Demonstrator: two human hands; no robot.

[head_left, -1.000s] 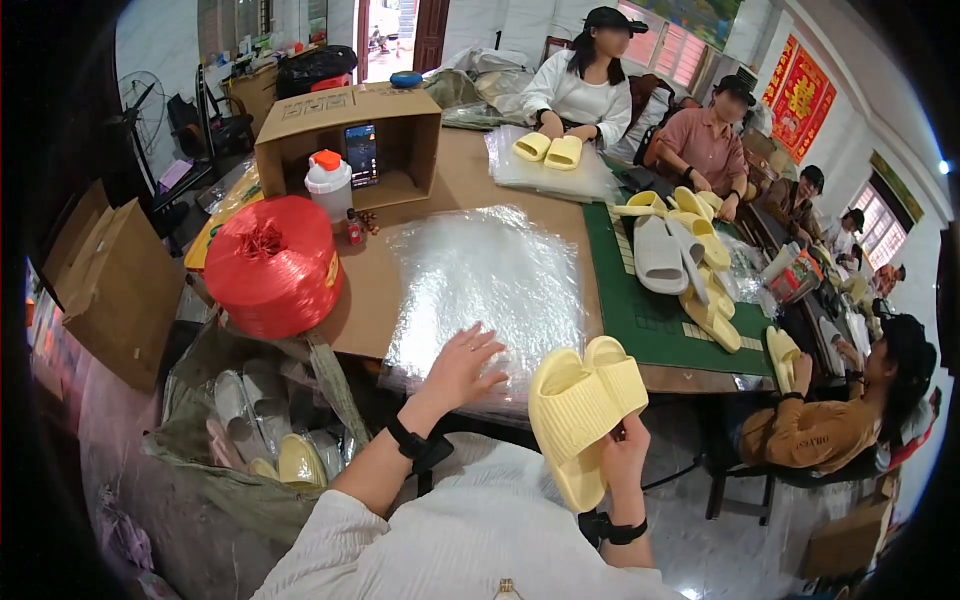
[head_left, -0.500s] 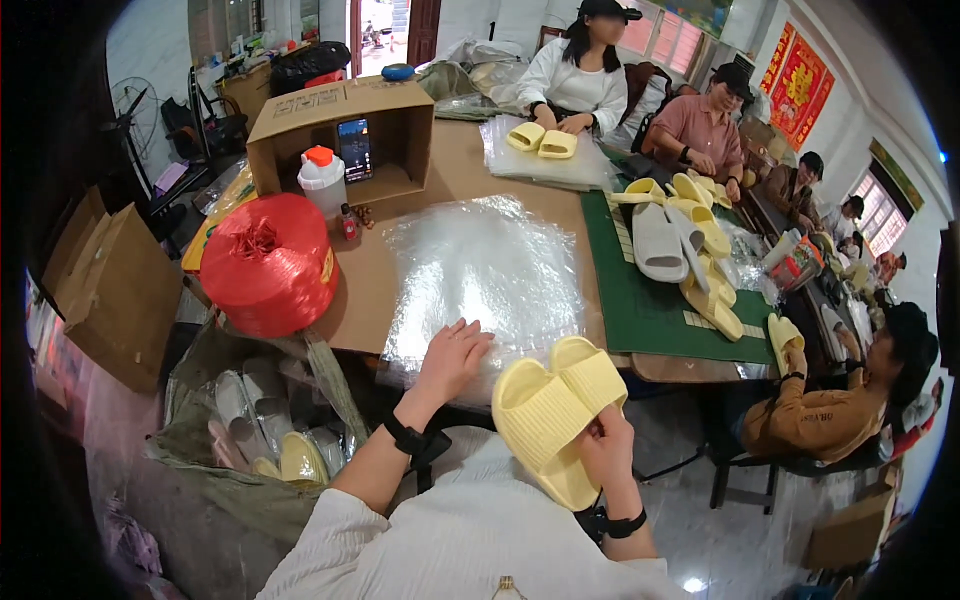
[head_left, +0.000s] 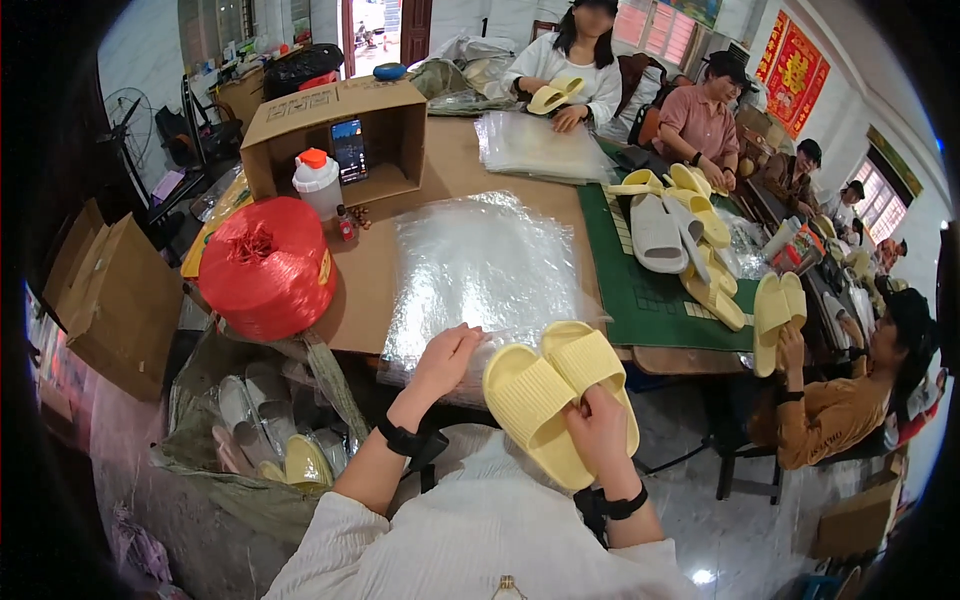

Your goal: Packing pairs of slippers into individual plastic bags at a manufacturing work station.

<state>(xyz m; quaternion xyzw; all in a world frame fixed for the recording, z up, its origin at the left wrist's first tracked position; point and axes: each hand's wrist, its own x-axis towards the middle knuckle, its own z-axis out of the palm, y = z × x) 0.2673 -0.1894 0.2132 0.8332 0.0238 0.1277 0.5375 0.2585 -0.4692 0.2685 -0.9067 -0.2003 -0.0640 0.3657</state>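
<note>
My right hand (head_left: 598,428) grips a pair of pale yellow slippers (head_left: 522,400) side by side, in front of my body at the table's near edge. Their ribbed straps face up, and my fingers are hooked at the inner sides of the two. A stack of clear plastic bags (head_left: 480,270) lies flat on the table. At its near edge my left hand (head_left: 447,362) has its fingers closed together on the edge of a bag, whose rim stretches toward the slipper toes. The fingertips are partly hard to make out against the shiny film.
A red twine roll (head_left: 268,268), a white bottle (head_left: 320,185) and a cardboard box (head_left: 335,105) with a phone stand at the left. More slippers (head_left: 658,235) lie on a green mat (head_left: 640,310) at the right. Below left, a sack (head_left: 240,490) holds bagged slippers. Co-workers sit around.
The slippers have risen toward the bags and turned more upright. My left hand has gone from lying spread on the stack to closed on a bag's edge. Two co-workers have lifted yellow slippers.
</note>
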